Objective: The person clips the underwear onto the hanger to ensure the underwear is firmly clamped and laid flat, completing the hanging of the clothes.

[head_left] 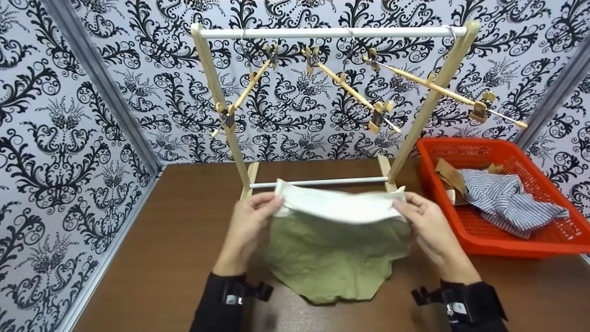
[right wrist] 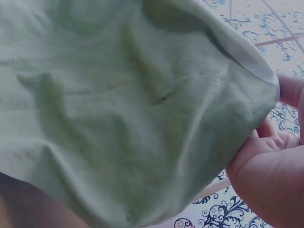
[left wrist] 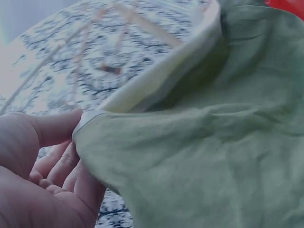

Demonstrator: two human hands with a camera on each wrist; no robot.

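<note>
A green cloth garment (head_left: 332, 258) with a white band (head_left: 341, 205) along its top edge hangs spread between my two hands above the table. My left hand (head_left: 249, 221) pinches the band's left corner between thumb and fingers, as the left wrist view shows with the garment (left wrist: 190, 156) sagging from it. At the opposite corner, my right hand (head_left: 428, 223) pinches the band in the same way. In the right wrist view the creased green fabric (right wrist: 128, 109) fills most of the picture, and part of the right hand (right wrist: 270, 171) lies outside the frame.
Behind the garment stands a wooden rack with a white top rail (head_left: 332, 32). Three clip hangers (head_left: 343, 83) hang from it. To the right is a red basket (head_left: 511, 246) with a striped cloth (head_left: 502, 198) and a brown cloth (head_left: 451, 177). Patterned walls enclose the brown table (head_left: 152, 258).
</note>
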